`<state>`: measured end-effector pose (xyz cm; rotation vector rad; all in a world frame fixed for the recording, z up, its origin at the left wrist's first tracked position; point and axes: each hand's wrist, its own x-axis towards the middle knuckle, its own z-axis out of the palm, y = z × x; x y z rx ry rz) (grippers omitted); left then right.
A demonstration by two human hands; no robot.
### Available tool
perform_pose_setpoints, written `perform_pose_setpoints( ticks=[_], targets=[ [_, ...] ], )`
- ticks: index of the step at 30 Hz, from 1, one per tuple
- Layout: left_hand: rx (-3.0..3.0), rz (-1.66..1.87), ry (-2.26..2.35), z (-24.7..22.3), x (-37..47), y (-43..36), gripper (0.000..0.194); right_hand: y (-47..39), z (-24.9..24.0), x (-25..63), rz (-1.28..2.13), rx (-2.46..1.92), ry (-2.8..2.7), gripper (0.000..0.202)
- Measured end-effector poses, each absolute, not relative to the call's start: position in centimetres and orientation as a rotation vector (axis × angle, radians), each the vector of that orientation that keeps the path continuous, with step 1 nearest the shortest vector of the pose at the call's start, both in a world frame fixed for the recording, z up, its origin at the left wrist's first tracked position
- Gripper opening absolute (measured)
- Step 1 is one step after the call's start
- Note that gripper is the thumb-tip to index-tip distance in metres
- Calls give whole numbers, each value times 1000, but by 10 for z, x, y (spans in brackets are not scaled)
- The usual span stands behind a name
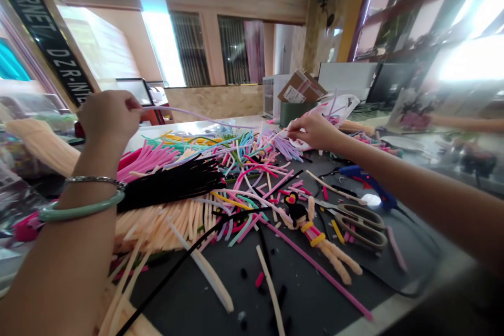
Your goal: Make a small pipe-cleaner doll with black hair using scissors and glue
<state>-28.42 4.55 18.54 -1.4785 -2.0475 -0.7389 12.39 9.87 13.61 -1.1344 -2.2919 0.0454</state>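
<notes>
My left hand (pixel 112 115) is raised at the left, its fingers pinched on the end of a lavender pipe cleaner (pixel 185 111). The stem bows to the right over a heap of coloured pipe cleaners (pixel 252 149). At the heap's far right side is my right hand (pixel 313 130), thumb and fingers closed together; what lies between them is too small to make out. Nearer me, a small pipe-cleaner doll (pixel 315 236) with black hair and a pink and yellow outfit lies on the dark mat (pixel 315 304). Scissors (pixel 360 223) rest beside it.
A blue glue gun (pixel 374 184) with a cord lies under my right forearm. Bundles of black pipe cleaners (pixel 173 181) and peach pipe cleaners (pixel 157 231) lie at the left. Cut scraps are scattered about the mat. A cardboard box (pixel 301 86) stands at the back.
</notes>
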Motion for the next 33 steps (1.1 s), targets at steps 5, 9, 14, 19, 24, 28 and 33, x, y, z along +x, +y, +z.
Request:
perform_pose_setpoints(
  ticks=[5,9,14,19,24,28,33],
  targets=[
    [-1420,-953,-2054,188,-303,43,31,117,128,138,201,-1199,-2203,28],
    [-1558,-1005,-2088,191,-294,43,31,125,113,129,412,-1252,-2195,24],
    [-1727,-953,-2103,192,-274,43,27,124,95,115,652,-1226,-2266,25],
    [-1818,-859,-2069,193,-266,47,22,117,89,121,734,-1200,-2282,28],
    [-1859,-861,-2080,192,-260,47,20,102,84,132,671,-1260,-2307,25],
    [-1916,-919,-2058,190,-260,49,19,80,86,147,467,-1372,-2330,27],
    [-2049,-1175,-2095,181,-266,64,19,26,83,183,287,-1670,-2435,8]
  ],
)
